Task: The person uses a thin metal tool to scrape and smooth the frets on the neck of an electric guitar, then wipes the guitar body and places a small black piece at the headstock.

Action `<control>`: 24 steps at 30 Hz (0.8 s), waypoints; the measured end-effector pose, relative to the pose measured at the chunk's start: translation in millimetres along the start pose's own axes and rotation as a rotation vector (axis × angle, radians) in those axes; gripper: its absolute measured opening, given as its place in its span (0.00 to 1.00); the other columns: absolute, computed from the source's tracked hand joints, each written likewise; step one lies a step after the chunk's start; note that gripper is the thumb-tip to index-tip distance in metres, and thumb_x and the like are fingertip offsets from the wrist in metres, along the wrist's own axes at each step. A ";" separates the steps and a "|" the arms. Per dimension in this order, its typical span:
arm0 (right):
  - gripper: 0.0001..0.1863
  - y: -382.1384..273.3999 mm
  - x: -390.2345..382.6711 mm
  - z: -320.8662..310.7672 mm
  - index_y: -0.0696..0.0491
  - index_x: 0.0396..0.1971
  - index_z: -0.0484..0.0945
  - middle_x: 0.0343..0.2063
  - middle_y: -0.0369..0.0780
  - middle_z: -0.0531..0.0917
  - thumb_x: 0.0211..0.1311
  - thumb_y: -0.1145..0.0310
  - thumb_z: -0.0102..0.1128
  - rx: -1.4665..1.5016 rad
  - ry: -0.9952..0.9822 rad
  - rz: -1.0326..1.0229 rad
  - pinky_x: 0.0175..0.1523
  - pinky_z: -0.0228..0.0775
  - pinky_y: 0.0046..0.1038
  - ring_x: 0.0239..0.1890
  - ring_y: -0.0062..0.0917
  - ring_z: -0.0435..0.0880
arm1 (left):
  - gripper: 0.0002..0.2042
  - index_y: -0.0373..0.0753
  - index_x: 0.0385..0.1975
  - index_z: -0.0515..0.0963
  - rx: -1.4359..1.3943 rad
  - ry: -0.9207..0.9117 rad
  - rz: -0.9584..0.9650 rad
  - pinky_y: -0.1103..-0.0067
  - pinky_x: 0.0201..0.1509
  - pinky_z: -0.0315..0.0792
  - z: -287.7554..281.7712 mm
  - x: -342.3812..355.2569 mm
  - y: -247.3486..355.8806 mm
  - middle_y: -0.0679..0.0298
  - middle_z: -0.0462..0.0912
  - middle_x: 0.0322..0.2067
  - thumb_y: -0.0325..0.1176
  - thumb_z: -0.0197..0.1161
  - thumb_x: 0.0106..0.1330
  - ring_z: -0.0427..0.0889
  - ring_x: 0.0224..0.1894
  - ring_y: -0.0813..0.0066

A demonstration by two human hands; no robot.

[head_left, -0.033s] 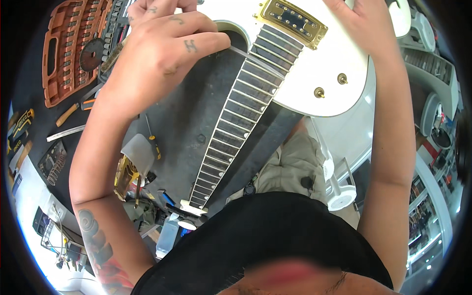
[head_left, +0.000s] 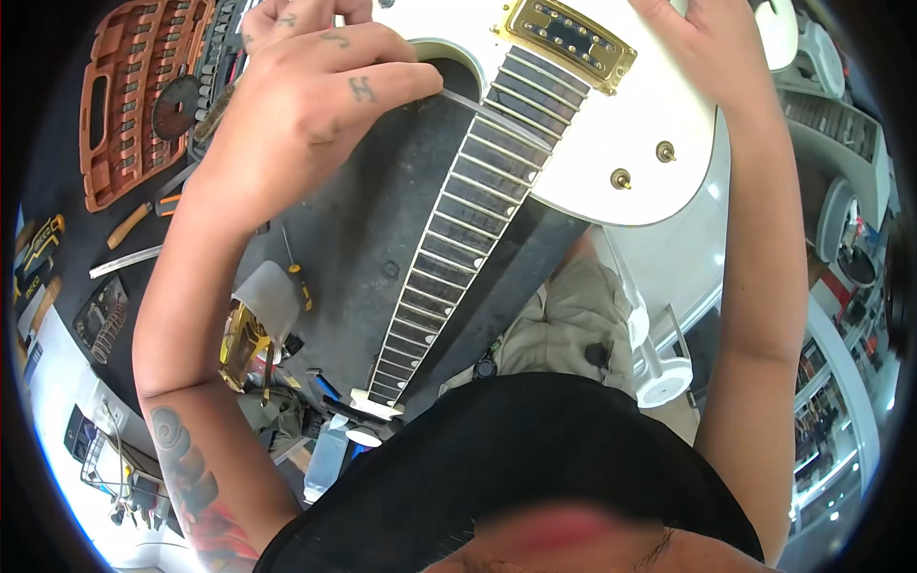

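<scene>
My left hand is closed on a thin, clear or metal strip, which lies slantwise across the frets of the fretboard of a white electric guitar. A gold-framed pickup sits just above the fretboard, and two brass switches or posts are on the body. My right hand rests on the upper right of the body with the thumb stretched out; its other fingertips are cut off by the top edge.
The dark bench mat holds an orange socket case, a wooden-handled tool, a steel bar and a yellow screwdriver. A white stand is below right, beside glass shelving.
My left hand has shifted very slightly to the left; everything else looks the same.
</scene>
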State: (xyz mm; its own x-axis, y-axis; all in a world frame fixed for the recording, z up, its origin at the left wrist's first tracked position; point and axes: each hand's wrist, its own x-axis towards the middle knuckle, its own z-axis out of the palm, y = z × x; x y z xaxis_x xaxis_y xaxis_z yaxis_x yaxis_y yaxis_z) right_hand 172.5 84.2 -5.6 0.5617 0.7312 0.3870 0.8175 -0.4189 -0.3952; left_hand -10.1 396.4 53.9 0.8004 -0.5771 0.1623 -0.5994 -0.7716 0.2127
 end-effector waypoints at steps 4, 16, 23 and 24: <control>0.21 -0.7 2.4 2.5 0.55 0.57 0.78 0.63 0.50 0.80 0.67 0.66 0.70 -0.018 0.011 -0.047 0.73 0.70 0.43 0.68 0.50 0.78 | 0.16 0.49 0.41 0.92 -0.030 0.077 -0.038 0.63 0.53 0.61 8.9 -5.5 0.5 0.75 0.90 0.40 0.27 0.75 0.51 0.77 0.44 0.65; 0.22 6.6 -3.0 3.5 0.55 0.58 0.77 0.63 0.51 0.79 0.68 0.63 0.70 -0.043 0.011 0.001 0.75 0.68 0.44 0.69 0.49 0.77 | 0.11 0.43 0.43 0.90 -0.170 0.137 -0.064 0.63 0.52 0.67 5.1 5.0 22.7 0.69 0.88 0.37 0.26 0.73 0.59 0.80 0.43 0.68; 0.22 5.7 -2.0 1.2 0.55 0.57 0.79 0.64 0.51 0.80 0.68 0.63 0.71 -0.017 0.012 -0.013 0.75 0.68 0.43 0.69 0.50 0.78 | 0.15 0.41 0.47 0.90 -0.031 -0.009 -0.059 0.68 0.56 0.71 -7.1 -2.5 14.6 0.68 0.91 0.45 0.19 0.74 0.60 0.83 0.48 0.64; 0.21 3.9 -0.5 1.0 0.56 0.56 0.80 0.64 0.52 0.80 0.68 0.62 0.71 0.083 0.015 0.020 0.75 0.69 0.44 0.68 0.50 0.79 | 0.14 0.38 0.50 0.89 -0.341 0.071 -0.233 0.70 0.59 0.73 -5.1 -9.8 14.5 0.65 0.91 0.46 0.20 0.73 0.66 0.85 0.49 0.67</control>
State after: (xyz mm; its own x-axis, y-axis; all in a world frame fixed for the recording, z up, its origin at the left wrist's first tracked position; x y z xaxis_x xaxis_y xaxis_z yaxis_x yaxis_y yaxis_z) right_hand 175.3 82.7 -8.2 0.5805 0.7147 0.3900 0.7928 -0.3871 -0.4707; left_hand -26.7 392.3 60.3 0.9196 -0.3686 0.1361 -0.3788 -0.7398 0.5561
